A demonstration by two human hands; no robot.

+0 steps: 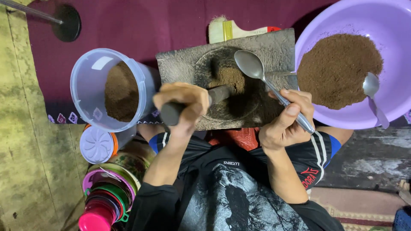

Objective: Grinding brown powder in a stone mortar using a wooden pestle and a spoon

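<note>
- Far left: a stack of coloured plastic lids and cups, pink, green and purple [105, 201], stands on the floor beside the person's left knee. Above it lies a small pale-lilac round lid with an orange rim [97, 144].
- Left: a clear round plastic container with a bluish rim [92, 92] is tilted toward the camera and holds a bank of brown powder against its right wall. Judged from this, part of the ground material is already collected; the container is well short of full.
- Left hand [183, 107]: the fingers are wrapped tight around a dark cylindrical stone pestle [218, 93]. The pestle's far end rests in the mortar bowl, touching the powder.
- Centre: a grey rectangular stone mortar slab with a round hollow [274, 47] sits on the maroon cloth [141, 25] in front of the person. A small heap of brown powder [231, 78] lies in the hollow; this batch appears to be in work.
- Behind the slab: a wooden-handled bristle brush [239, 31] lies untouched.
- Right hand [284, 122]: the fingers pinch the handle of a long metal spoon [250, 64]. The spoon bowl is empty and poised above the hollow's right edge.
- Right: a large lilac plastic basin [385, 17] holds a broad mound of brown powder [338, 70], with a second metal spoon [371, 87] resting at its right side. Whether this mound is finished or awaits grinding cannot be told.
</note>
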